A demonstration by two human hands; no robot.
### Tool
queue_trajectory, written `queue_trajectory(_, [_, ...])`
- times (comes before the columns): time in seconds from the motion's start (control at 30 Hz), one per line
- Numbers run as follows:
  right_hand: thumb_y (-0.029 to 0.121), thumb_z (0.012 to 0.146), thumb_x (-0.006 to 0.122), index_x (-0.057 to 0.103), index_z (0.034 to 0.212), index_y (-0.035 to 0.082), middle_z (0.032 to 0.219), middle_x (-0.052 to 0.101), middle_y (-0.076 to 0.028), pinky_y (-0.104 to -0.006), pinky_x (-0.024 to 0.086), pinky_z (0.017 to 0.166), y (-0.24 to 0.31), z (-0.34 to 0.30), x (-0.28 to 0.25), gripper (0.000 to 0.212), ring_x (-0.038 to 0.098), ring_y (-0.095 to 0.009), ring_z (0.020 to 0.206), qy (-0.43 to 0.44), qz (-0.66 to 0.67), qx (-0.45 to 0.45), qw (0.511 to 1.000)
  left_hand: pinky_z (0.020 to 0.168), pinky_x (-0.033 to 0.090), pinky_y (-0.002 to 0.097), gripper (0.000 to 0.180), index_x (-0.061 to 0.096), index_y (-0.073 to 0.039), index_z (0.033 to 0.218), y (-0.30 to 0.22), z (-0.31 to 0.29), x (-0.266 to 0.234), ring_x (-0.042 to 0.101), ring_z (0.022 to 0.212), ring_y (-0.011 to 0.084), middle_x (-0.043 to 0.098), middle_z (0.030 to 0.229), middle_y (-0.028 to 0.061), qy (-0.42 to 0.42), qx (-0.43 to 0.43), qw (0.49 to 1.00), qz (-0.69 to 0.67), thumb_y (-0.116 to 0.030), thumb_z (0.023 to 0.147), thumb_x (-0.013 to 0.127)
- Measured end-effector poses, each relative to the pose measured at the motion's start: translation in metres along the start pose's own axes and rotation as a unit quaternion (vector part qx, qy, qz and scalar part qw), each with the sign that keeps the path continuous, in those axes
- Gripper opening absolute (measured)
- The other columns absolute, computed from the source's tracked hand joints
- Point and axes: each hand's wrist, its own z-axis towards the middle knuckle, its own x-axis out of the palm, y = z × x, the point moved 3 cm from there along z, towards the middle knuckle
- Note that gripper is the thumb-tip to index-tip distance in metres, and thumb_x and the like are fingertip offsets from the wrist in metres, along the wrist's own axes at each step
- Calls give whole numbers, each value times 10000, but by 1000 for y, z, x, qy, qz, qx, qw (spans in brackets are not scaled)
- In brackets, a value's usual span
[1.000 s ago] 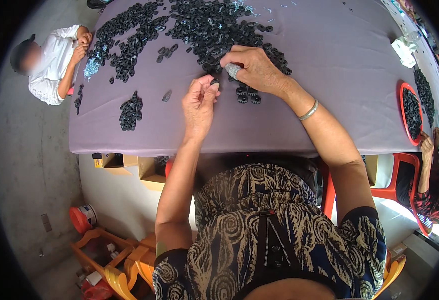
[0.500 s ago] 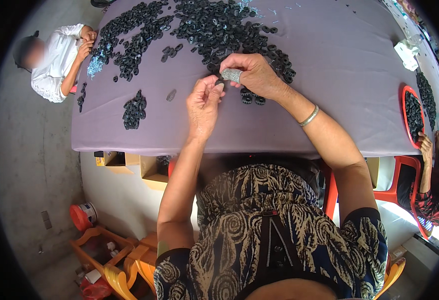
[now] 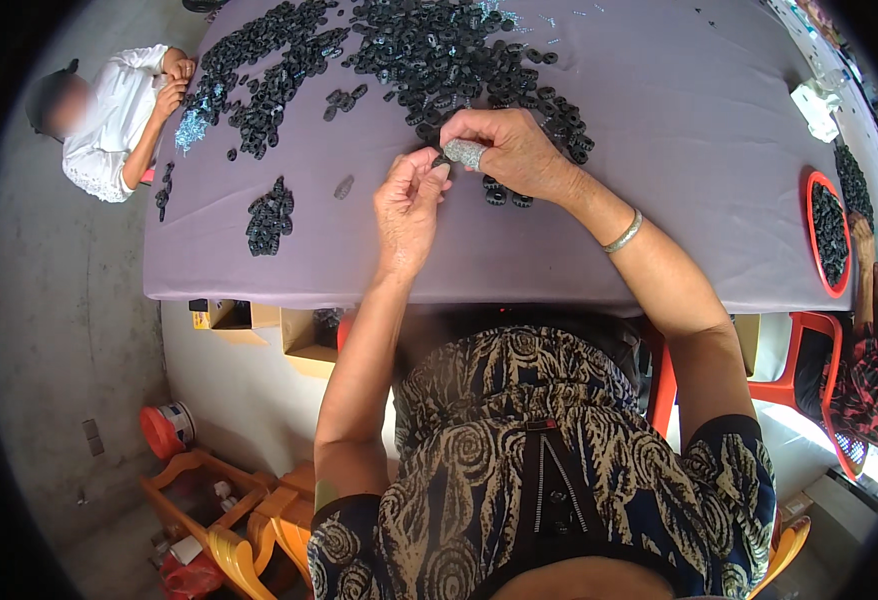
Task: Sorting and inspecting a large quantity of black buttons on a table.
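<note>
My left hand (image 3: 409,205) pinches a small black wheel-like part (image 3: 441,160) between thumb and fingertips, above the table. Against it my right hand (image 3: 519,150) is closed, a speckled grey cover (image 3: 464,152) on its thumb. Whatever the right fingers hold is hidden behind that cover. Just beyond both hands spreads a large heap of black wheel-like parts (image 3: 429,55). A few similar black wheels (image 3: 507,193) lie beneath the right hand. Off to the left are a small cluster of black parts (image 3: 270,217) and a dark grey oval piece (image 3: 344,187).
A purple cloth covers the table (image 3: 599,250). At far left a person in white (image 3: 114,125) works beside a pile of bluish metallic bits (image 3: 192,128). On the right stands a red basket (image 3: 812,230) of black parts, near another person's arm (image 3: 864,260). Cardboard boxes (image 3: 309,360) sit below the table edge.
My hands stay nearly in place, still together at the black part. At the right, the other person's hand has left the red basket's rim and moved farther off.
</note>
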Motion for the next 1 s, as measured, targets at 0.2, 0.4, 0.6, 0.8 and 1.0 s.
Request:
queue_trajectory(0.2, [40,844,646,642,935,61,710,636,12,-229,465,594,8,0,-3,93,554,-51,651,8,-28,16,999,641,462,210,219,617,24,1112,0,-1,-1,562,732,79,616,902,13,-2,7,1000,7,-47,905,628])
queue_trajectory(0.4, [28,834,650,640,936,56,722,647,-8,-244,473,596,10,-1,-1,107,574,-66,656,1,-37,5,999,639,463,210,215,618,26,1110,-1,-1,-1,565,734,81,607,891,13,2,12,1000,10,-32,903,624])
queue_trajectory(0.6, [-3,809,647,624,922,47,733,638,-52,-283,488,597,12,0,-1,126,599,-134,646,-8,-75,-57,996,639,463,209,217,622,34,1110,-2,-1,0,570,736,83,607,902,20,-1,6,1000,13,-8,897,618])
queue_trajectory(0.8, [-26,804,627,562,883,23,746,588,-75,-323,466,593,13,-1,4,113,576,-195,656,-9,-94,-117,989,644,468,209,192,633,45,1080,-4,-2,0,582,735,87,585,907,15,3,-2,1000,5,13,893,606])
queue_trajectory(1.0, [-48,783,612,533,851,15,764,559,-97,-349,461,612,25,-2,9,123,571,-256,693,-2,-85,-139,987,633,472,207,173,641,56,1051,-5,-5,-3,589,719,87,558,880,9,3,6,1000,-17,38,884,601])
